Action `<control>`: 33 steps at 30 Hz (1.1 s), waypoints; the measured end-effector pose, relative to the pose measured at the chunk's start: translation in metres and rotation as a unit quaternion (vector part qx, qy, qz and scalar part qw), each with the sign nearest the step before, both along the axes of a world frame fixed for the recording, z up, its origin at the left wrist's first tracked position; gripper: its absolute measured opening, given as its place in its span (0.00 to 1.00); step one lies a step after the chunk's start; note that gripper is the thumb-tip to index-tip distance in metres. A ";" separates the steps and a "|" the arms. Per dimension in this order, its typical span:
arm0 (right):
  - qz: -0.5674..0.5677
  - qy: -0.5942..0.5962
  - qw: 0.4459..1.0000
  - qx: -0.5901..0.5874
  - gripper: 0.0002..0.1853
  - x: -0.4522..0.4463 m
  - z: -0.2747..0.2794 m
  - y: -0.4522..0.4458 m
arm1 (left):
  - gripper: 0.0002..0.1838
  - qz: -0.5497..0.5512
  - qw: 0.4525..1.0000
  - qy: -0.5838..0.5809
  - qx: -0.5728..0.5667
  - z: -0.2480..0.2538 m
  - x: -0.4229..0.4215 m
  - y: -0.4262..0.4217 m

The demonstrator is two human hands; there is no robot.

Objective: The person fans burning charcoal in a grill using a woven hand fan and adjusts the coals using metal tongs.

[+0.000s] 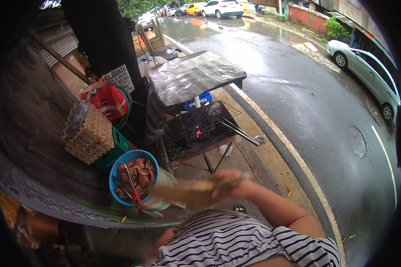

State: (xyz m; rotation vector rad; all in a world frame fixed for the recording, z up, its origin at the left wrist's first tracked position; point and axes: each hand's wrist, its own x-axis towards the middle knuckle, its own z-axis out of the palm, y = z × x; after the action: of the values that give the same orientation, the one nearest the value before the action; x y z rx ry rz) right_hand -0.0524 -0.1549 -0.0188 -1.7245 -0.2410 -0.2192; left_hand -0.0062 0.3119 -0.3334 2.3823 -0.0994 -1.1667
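My right hand (229, 183) is closed around a tan, flat hand fan (189, 192), which looks woven and is smeared by motion. The fan is in front of my striped shirt, its broad end pointing left beside a blue bucket (113, 171). Inside the bucket are pieces of raw-looking meat (143, 171) and tongs (137, 199) with red handles. Beyond the fan stands a charcoal grill (187, 149) with a wire rack (182, 127) and a small red glow. My left hand (166, 237) is low beside my belly, blurred, its fingers unclear.
A tarp-covered table (196, 75) stands behind the grill, with a blue Pepsi crate (198, 101) beneath. Stacked egg trays (89, 133) and a red bag (104, 100) are at left. The wet road (289, 111) runs along the right, with a parked car (365, 71).
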 end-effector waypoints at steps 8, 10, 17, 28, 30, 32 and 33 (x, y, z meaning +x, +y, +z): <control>0.062 -0.001 0.997 -0.039 0.16 -0.004 0.002 0.013 | 0.25 0.029 1.000 0.000 -0.002 0.037 -0.020 -0.012; -0.012 -0.022 0.995 -0.095 0.15 0.006 -0.012 0.005 | 0.24 -0.005 1.000 0.010 0.025 0.040 -0.023 -0.010; 0.145 0.028 0.987 -0.070 0.17 -0.001 0.011 0.019 | 0.22 0.025 0.999 -0.005 0.043 0.026 -0.018 -0.009; 0.059 0.029 0.989 -0.130 0.18 0.008 0.012 0.020 | 0.21 0.038 0.997 0.010 0.066 0.042 -0.022 -0.017; -0.123 0.118 0.983 0.062 0.17 0.025 -0.005 0.000 | 0.21 0.033 0.997 0.005 0.064 0.046 -0.023 -0.016; -0.168 0.062 0.984 -0.017 0.17 0.041 -0.030 -0.017 | 0.21 0.026 0.998 -0.006 0.057 0.037 -0.023 -0.014; -0.149 0.089 0.980 -0.097 0.17 0.037 -0.024 -0.011 | 0.21 0.025 0.998 -0.015 0.052 0.025 -0.022 -0.010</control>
State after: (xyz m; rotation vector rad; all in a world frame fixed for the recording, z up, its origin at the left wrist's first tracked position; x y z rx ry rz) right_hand -0.0150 -0.1662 -0.0430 -1.9585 0.1346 -0.2652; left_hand -0.0280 0.3019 -0.3080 2.4792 0.0098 -1.1381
